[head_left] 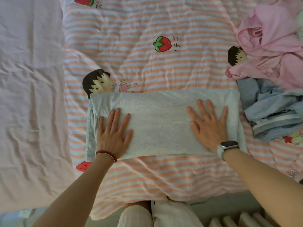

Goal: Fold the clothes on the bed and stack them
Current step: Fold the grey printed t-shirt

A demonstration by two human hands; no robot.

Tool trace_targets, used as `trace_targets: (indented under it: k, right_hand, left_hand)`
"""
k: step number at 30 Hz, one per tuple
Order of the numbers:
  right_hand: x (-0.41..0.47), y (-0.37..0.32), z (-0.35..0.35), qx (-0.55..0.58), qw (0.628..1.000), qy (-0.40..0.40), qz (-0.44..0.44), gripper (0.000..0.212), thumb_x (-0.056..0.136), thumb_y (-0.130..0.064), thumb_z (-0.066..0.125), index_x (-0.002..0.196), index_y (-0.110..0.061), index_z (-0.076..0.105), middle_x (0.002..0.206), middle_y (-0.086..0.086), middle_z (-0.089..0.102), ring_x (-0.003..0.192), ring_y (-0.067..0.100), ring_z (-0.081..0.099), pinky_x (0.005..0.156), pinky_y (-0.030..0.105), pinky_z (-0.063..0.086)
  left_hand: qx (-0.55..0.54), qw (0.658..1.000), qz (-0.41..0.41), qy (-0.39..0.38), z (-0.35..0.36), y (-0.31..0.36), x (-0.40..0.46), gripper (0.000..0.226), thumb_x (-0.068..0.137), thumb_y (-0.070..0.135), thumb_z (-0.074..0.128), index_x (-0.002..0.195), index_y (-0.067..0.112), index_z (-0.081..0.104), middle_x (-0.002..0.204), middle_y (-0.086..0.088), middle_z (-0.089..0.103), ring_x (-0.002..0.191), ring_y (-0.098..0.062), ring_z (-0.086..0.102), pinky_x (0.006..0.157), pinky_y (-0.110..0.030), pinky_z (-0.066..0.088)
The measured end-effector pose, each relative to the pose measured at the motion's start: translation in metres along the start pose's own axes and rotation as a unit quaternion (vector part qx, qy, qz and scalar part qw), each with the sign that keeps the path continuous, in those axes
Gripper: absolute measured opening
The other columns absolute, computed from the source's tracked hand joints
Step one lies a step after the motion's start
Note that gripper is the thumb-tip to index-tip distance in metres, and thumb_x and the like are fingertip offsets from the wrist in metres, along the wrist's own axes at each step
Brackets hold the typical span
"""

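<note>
Garment: pale blue cloth (160,123), folded into a wide rectangle; lies flat on the striped quilt (147,63), near its front edge
Left hand (114,133): fingers straight and spread, palm pressed flat on the cloth's left end; grasps nothing; red bead bracelet (107,155) at the wrist
Right hand (209,126): fingers straight and spread, flat on the cloth's right end; grasps nothing; watch (228,145) on the wrist
Pile: pink clothes (272,46) and blue clothes (270,108), unfolded, just right of the cloth
Left side: lilac sheet (31,95), creased
</note>
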State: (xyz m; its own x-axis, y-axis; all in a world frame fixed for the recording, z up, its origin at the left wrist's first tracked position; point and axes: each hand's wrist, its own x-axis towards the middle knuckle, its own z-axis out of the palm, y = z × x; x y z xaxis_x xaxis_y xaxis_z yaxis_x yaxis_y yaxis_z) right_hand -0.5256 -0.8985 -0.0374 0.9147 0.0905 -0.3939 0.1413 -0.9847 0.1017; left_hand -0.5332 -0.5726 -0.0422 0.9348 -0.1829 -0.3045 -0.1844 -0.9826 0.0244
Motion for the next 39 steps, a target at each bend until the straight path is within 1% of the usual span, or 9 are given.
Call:
trace_targets:
  k: [6, 11, 15, 18, 21, 24, 29, 34, 39]
  right_hand:
    - [-0.001, 0.003, -0.011, 0.050, 0.995, 0.032, 0.083, 0.059, 0.090, -0.047, 0.014, 0.147, -0.033, 0.011, 0.157, 0.007, 0.004, 0.143, 0.034, 0.000, 0.104, 0.065, -0.008]
    - [0.032, 0.000, -0.018, 0.058, 0.996, 0.032, 0.059, 0.051, 0.094, -0.048, 0.008, 0.140, -0.041, -0.014, 0.152, -0.002, -0.019, 0.143, 0.030, -0.011, 0.105, 0.063, -0.012]
    - [0.038, 0.034, -0.014, 0.103, 0.982, -0.020, 0.155, 0.053, 0.096, -0.047, 0.010, 0.146, -0.038, -0.005, 0.157, 0.000, -0.009, 0.144, 0.020, -0.010, 0.108, 0.061, -0.007]
    - [0.025, 0.043, -0.021, 0.145, 0.979, 0.015, 0.143, 0.057, 0.098, -0.040, 0.027, 0.149, -0.025, 0.008, 0.157, 0.009, -0.002, 0.144, 0.024, -0.003, 0.114, 0.051, 0.003]
    - [0.003, 0.033, -0.027, 0.256, 0.935, 0.080, 0.233, 0.064, 0.094, -0.033, 0.047, 0.147, -0.010, 0.019, 0.154, 0.018, 0.013, 0.142, 0.032, 0.012, 0.114, 0.045, 0.014]
    - [-0.017, 0.020, -0.026, 0.268, 0.903, 0.070, 0.328, 0.073, 0.089, -0.040, 0.053, 0.145, -0.005, 0.021, 0.150, 0.017, 0.026, 0.136, 0.032, 0.025, 0.105, 0.047, 0.025]
    - [-0.018, 0.023, -0.028, 0.365, 0.823, 0.025, 0.433, 0.077, 0.081, -0.048, 0.061, 0.138, -0.007, 0.030, 0.137, 0.017, 0.043, 0.124, 0.036, 0.040, 0.098, 0.051, 0.032]
    - [-0.028, 0.036, -0.036, 0.554, 0.744, 0.004, 0.373, 0.025, 0.084, -0.024, 0.062, 0.104, -0.016, 0.048, 0.109, 0.007, 0.059, 0.093, 0.024, 0.056, 0.078, 0.034, 0.044]
    - [-0.039, 0.043, -0.062, 0.489, 0.840, -0.001, 0.234, 0.035, 0.085, -0.017, 0.060, 0.117, -0.014, 0.047, 0.104, -0.003, 0.056, 0.099, 0.022, 0.057, 0.083, 0.037, 0.048]
  left_hand:
    - [-0.003, 0.998, 0.006, 0.065, -0.018, 0.023, 0.016, 0.058, 0.089, 0.044, 0.028, 0.143, 0.023, 0.030, 0.151, -0.014, 0.026, 0.140, -0.032, 0.011, 0.110, -0.058, 0.004]
    - [-0.002, 0.997, -0.080, 0.001, -0.017, 0.008, 0.052, 0.062, 0.086, 0.058, 0.010, 0.142, 0.037, -0.006, 0.157, -0.007, 0.004, 0.142, -0.034, -0.008, 0.111, -0.051, -0.013]
    - [-0.005, 0.994, -0.099, -0.054, -0.015, 0.006, 0.059, 0.060, 0.089, 0.061, 0.005, 0.141, 0.040, -0.016, 0.156, -0.002, -0.012, 0.140, -0.032, -0.021, 0.111, -0.054, -0.014]
    - [-0.026, 0.996, -0.078, -0.027, -0.025, 0.026, 0.058, 0.063, 0.088, 0.064, 0.004, 0.142, 0.039, -0.015, 0.154, -0.001, -0.017, 0.139, -0.032, -0.022, 0.107, -0.060, -0.015]
    - [-0.057, 0.997, 0.039, 0.028, -0.033, 0.070, 0.043, 0.062, 0.087, 0.058, 0.017, 0.144, 0.034, 0.009, 0.154, -0.005, 0.003, 0.141, -0.034, 0.000, 0.106, -0.063, -0.003]
    - [-0.041, 0.992, 0.116, 0.002, -0.026, 0.111, 0.027, 0.061, 0.087, 0.056, 0.025, 0.142, 0.031, 0.026, 0.152, -0.009, 0.022, 0.138, -0.039, 0.017, 0.102, -0.068, 0.008]
    - [-0.005, 0.995, 0.078, -0.057, 0.007, 0.118, 0.030, 0.059, 0.083, 0.063, -0.007, 0.136, 0.044, -0.023, 0.149, 0.003, -0.029, 0.135, -0.029, -0.031, 0.105, -0.063, -0.014]
    - [-0.012, 0.991, 0.083, -0.109, 0.010, 0.117, 0.037, 0.057, 0.077, 0.064, -0.018, 0.121, 0.043, -0.046, 0.134, 0.007, -0.051, 0.126, -0.026, -0.046, 0.102, -0.062, -0.022]
    - [-0.005, 0.986, 0.095, -0.134, 0.005, 0.118, 0.036, 0.057, 0.078, 0.064, -0.016, 0.122, 0.043, -0.045, 0.131, 0.006, -0.054, 0.123, -0.027, -0.048, 0.099, -0.061, -0.025]
